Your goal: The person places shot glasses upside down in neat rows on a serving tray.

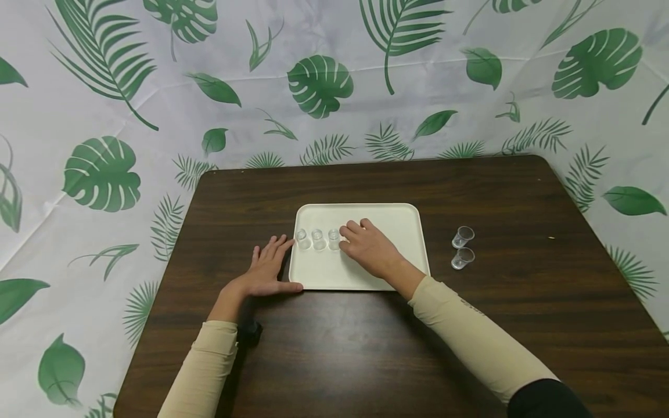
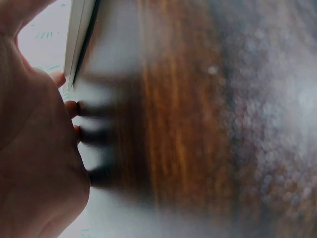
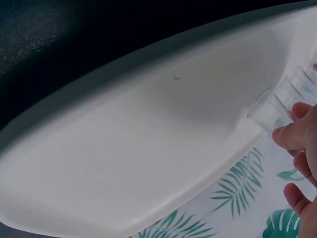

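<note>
Cups (image 1: pixel 318 240): we count three in a row on the tray (image 1: pixel 402 247), running leftward from the fingertips of our right hand (image 1: pixel 370 247) toward those of our left hand (image 1: pixel 265 271). Right is nearer the row's right-end cup; its curled fingers appear to pinch that cup. Long axes upright, apparently mouth down. Left fingers: straight, spread, beside the tray. We log two more cups (image 1: pixel 463 237) rightward of the right fingers, on the table (image 1: pixel 324 342).

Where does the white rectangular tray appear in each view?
Head: the white rectangular tray lies just right of centre.
Left wrist: only the tray's edge, a pale strip, upper left.
Right wrist: tray slants across the picture.
Shared landmark: white cloth printed with green leaves.
</note>
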A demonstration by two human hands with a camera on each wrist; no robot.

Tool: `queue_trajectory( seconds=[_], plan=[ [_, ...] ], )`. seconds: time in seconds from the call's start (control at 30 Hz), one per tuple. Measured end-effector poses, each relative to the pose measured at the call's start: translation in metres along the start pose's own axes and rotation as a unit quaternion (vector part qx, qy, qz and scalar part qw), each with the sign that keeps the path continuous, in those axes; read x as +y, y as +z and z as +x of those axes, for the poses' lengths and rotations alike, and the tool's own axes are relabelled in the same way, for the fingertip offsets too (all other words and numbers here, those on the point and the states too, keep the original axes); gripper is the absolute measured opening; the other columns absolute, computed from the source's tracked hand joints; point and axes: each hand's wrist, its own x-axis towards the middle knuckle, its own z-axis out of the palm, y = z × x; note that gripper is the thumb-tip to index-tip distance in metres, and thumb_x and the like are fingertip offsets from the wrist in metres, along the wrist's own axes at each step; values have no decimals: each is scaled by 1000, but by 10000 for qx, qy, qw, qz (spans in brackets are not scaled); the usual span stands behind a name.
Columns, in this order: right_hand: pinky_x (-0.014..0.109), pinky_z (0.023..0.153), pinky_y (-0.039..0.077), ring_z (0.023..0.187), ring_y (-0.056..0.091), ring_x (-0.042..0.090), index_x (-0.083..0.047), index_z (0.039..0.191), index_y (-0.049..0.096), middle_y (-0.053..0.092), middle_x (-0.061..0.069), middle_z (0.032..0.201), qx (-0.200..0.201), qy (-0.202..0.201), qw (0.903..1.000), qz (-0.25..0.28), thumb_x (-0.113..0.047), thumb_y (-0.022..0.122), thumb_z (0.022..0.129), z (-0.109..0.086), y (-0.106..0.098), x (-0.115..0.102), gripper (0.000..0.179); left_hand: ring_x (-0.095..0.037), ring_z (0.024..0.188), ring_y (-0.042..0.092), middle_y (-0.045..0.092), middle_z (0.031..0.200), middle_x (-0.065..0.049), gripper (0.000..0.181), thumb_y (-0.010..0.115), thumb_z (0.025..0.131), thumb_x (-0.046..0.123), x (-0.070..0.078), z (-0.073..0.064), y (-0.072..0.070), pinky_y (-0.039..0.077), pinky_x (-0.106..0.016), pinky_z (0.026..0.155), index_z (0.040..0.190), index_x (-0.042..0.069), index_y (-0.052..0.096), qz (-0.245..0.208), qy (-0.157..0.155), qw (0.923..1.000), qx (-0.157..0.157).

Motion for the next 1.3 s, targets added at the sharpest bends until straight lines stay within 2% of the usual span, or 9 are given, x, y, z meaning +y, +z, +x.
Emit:
queue_trajectory(
  seconds=[0.2,0.4,0.57,0.77,0.9,1.1,1.3],
  plan=[
    [39,79,38,94,47,25,-15,90,68,54,6,103,-3,60,10000,69,-6,69,89,0,0,0,9,-31,149,-7,2,164,-11,113,66,76,72,-3,2,2,-8,-63,110,158,17,10,-61,-7,10000,6],
    [40,81,39,97,49,26,-18,94,71,56,6,112,-17,194,9995,257,-3,70,88,-1,-3,1,16,-35,149,-5,4,163,-15,113,67,76,70,-3,2,2,-7,-66,109,157,15,11,-7,61,10000,37],
    [41,84,40,102,50,27,-18,101,72,56,7,119,61,308,9979,562,1,72,83,-5,-9,3,27,-38,148,-2,6,162,-17,112,69,77,67,2,-1,-2,-5,-67,109,157,12,13,55,115,9999,88],
    [43,85,43,107,51,28,-19,109,73,57,7,121,370,650,9905,1152,-3,70,84,-13,-22,8,30,-38,148,-2,6,162,-18,111,69,78,66,3,-1,-2,-4,-67,109,157,12,13,62,101,9999,70],
    [45,84,43,107,52,28,-18,111,73,58,7,120,567,1126,9779,1666,-9,73,85,-21,-32,20,28,-37,148,-2,6,162,-17,112,70,77,66,2,-1,-1,-4,-67,109,157,12,13,48,84,9999,77],
    [49,86,41,108,52,30,-16,115,73,57,9,121,642,1993,9523,2221,-13,74,87,-45,-45,47,28,-37,148,-2,6,162,-18,112,70,77,65,4,-2,-2,-5,-67,109,157,12,13,20,84,9999,90],
    [55,90,36,110,48,34,-11,114,72,57,11,120,716,2675,9192,2800,-9,72,89,-80,-53,76,26,-37,148,-3,6,162,-17,111,70,77,65,4,-2,-2,-5,-66,109,157,12,13,37,58,10000,68]
  ],
)
